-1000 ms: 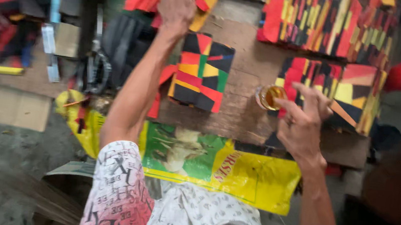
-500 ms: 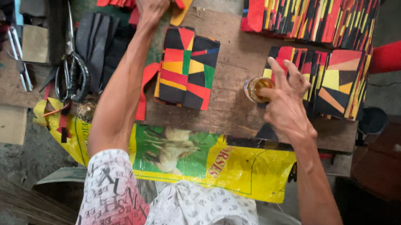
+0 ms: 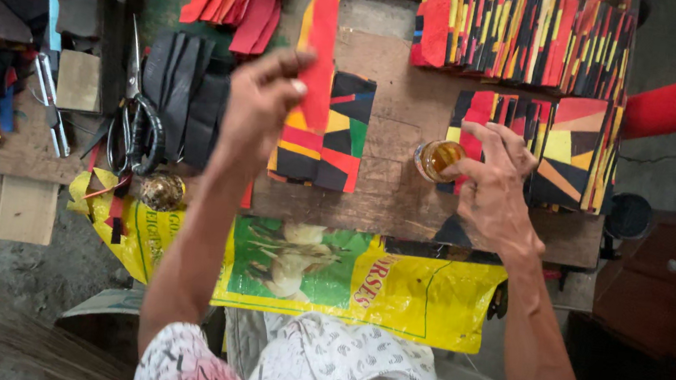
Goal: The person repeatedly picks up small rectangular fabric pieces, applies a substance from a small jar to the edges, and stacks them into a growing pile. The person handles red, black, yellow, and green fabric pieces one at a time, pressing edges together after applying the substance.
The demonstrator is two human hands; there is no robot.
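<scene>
Left hand [image 3: 258,109] has drawn back pinching a red strip [image 3: 319,60]; I see right hand [image 3: 491,186] open-fingered by the glue jar [image 3: 436,159], patchwork panel [image 3: 323,133] unfinished.

Scissors [image 3: 132,120] lie left of the patchwork panel [image 3: 323,133]; jar [image 3: 436,159] right, on the board [image 3: 388,196].

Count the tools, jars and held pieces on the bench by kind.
Black-handled metal scissors: 1
Small amber glass jar, touched by right hand: 1
Red and yellow curved strip, pinched by left hand: 1
Total: 3
</scene>
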